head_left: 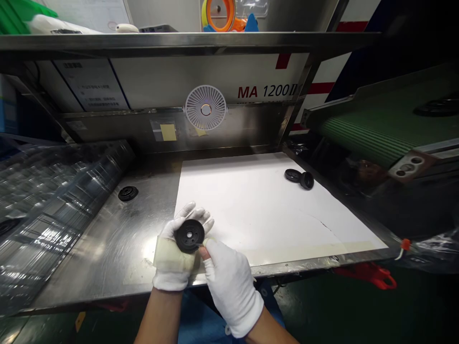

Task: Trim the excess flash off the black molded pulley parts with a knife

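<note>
The gloved left hand (171,267) curls under a round black disc (189,236) to keep it steady, while the gloved right hand (231,286) pinches its edge, holding it up above a white sheet (265,205) on the steel tabletop (107,248).

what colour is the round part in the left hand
Black; the round part shows best in the head view.
</note>
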A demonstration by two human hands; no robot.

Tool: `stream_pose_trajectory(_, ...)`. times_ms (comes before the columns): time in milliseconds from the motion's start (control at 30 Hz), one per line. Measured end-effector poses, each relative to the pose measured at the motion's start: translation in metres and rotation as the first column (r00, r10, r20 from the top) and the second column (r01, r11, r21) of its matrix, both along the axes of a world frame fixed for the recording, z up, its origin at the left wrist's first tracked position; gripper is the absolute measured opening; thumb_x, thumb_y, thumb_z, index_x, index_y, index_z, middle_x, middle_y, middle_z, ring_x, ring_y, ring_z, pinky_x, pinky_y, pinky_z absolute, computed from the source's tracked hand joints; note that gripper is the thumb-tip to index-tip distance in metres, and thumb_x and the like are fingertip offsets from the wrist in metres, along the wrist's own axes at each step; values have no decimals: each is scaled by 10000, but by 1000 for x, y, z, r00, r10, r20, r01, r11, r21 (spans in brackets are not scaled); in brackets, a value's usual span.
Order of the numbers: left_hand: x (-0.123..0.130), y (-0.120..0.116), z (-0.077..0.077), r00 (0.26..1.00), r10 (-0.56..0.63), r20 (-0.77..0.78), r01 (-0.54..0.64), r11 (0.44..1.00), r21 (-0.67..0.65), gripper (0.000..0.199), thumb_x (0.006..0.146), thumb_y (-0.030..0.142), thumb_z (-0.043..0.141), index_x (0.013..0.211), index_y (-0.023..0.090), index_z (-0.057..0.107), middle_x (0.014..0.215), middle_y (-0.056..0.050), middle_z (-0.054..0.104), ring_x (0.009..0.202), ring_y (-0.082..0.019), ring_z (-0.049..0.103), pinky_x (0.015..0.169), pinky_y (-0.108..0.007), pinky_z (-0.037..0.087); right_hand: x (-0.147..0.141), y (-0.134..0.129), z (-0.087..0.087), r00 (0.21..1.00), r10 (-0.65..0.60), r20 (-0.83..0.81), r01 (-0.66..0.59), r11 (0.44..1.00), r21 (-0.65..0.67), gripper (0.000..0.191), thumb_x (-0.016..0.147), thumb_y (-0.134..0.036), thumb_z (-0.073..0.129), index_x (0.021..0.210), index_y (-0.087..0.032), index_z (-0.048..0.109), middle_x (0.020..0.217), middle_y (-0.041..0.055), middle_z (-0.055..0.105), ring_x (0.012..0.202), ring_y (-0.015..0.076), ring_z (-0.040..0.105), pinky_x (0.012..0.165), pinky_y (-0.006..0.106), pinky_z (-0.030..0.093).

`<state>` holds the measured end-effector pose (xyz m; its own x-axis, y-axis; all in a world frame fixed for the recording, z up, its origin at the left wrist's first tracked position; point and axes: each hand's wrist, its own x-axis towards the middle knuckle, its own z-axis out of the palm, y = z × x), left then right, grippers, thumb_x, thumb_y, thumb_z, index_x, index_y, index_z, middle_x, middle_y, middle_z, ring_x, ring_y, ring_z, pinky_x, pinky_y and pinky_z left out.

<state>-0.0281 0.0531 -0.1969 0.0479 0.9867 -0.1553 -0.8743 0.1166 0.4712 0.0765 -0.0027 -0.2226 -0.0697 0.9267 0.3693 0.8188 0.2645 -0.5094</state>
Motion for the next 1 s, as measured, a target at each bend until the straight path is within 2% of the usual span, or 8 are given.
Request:
stream_pose_trajectory(100, -5, -2, 2, 998, -54, 15, 54, 998, 7, 330, 746, 147, 523, 1056, 96, 624, 788, -98, 628, 765, -211, 611, 750, -412, 526, 6, 1, 2, 1000, -17, 16, 17, 1000, 2, 241, 990, -313, 355, 814, -240, 502, 736, -24, 573, 645, 156, 507, 585, 288, 223)
stream_pose_trajectory(233, -3, -1, 2, 999, 2, 47, -1, 1000, -24, 217, 769, 144, 574, 978, 127, 631, 687, -26, 580, 663, -135, 572, 679, -302, 519, 8, 0, 4, 1000, -24, 16, 24, 1000, 7, 185, 985, -285, 370, 888, -254, 524, 770, -28, 593, 684, 158, 534, 602, 281, 233)
stream_pose_trajectory(400, 5, 2, 0, 990, 109, 95, -104, 993, -57, 163, 779, 130, 602, 940, 145, 624, 668, 10, 563, 646, -98, 567, 684, -264, 518, -3, -5, 0, 999, 3, -33, -2, 999, 35, 243, 966, -299, 369, 773, -230, 499, 708, -21, 575, 613, 150, 499, 569, 280, 221)
stream_pose_trajectory(500, 5, 0, -1, 983, 174, 63, -173, 985, -23, 243, 765, 96, 581, 991, 173, 626, 730, -1, 604, 711, -112, 598, 759, -301, 527, -8, -7, -1, 999, 34, -39, -33, 999, 18, 251, 966, -298, 356, 770, -223, 493, 711, -15, 576, 618, 147, 499, 573, 273, 230)
stream_pose_trajectory(633, -2, -12, 5, 999, 51, -16, -51, 998, 20, 326, 751, 172, 548, 1066, 144, 628, 925, -110, 655, 907, -255, 628, 809, -459, 521, -5, -10, 4, 999, 49, -18, -48, 998, 37, 244, 971, -311, 354, 792, -230, 499, 720, -17, 576, 619, 155, 493, 572, 279, 226)
stream_pose_trajectory(700, -6, -19, 10, 1000, 28, 5, -28, 999, 46, 327, 745, 184, 538, 1050, 114, 633, 862, -113, 649, 843, -247, 634, 789, -456, 523, -2, -13, 9, 1000, 31, -4, -31, 998, 53, 245, 978, -315, 351, 804, -236, 505, 730, -19, 580, 620, 157, 491, 571, 283, 219)
stream_pose_trajectory(833, -7, -32, 17, 989, 109, 98, -115, 991, 64, 232, 765, 140, 557, 979, 112, 640, 700, -35, 596, 676, -130, 592, 740, -332, 525, -3, -27, 16, 1000, 6, 13, -7, 996, 89, 257, 990, -328, 339, 825, -236, 513, 725, -18, 582, 628, 157, 496, 579, 282, 214)
stream_pose_trajectory(1000, -8, -63, 22, 950, 284, 130, -298, 949, 105, 252, 784, 123, 585, 1028, 167, 632, 722, 4, 594, 724, -116, 603, 793, -324, 519, -16, -58, 24, 999, 43, 26, -47, 988, 148, 252, 973, -329, 362, 784, -234, 499, 697, -22, 572, 582, 149, 477, 547, 285, 190)
